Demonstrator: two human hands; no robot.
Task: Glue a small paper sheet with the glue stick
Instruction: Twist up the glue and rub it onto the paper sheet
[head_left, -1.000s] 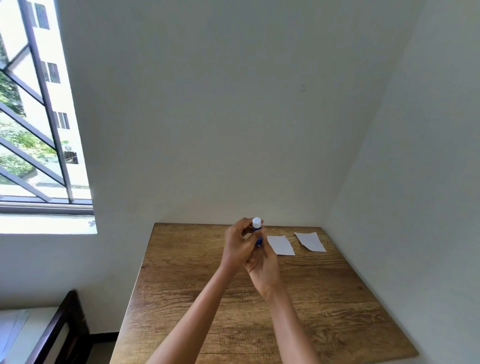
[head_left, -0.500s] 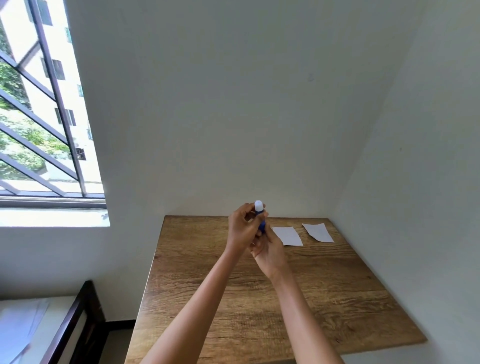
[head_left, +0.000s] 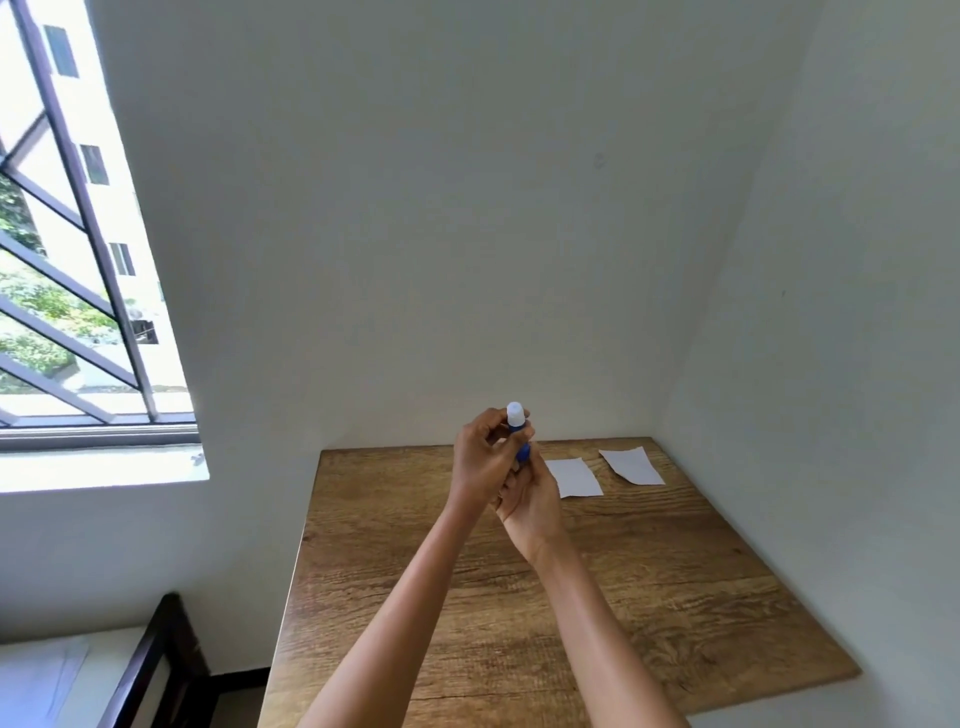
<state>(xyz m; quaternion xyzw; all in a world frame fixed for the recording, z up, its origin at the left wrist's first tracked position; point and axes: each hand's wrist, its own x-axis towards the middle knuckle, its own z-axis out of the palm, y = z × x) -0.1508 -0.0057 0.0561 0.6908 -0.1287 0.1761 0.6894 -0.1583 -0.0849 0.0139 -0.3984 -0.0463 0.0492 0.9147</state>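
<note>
Not much is changing over the last second really: both hands are still working the glue stick (head_left: 518, 431) in mid-air above the wooden surface (head_left: 649, 571), just lifted a touch higher against the wall. The left hand (head_left: 483, 457) is pinching up near the white cap, the right hand (head_left: 530, 499) is gripping the blue body below. Cap's still looking on, so I'm guessing uncapping is still underway. The two small paper sheets (head_left: 575, 477) (head_left: 631, 465) are lying untouched at the far side, side by side, no glue on them yet.
</note>
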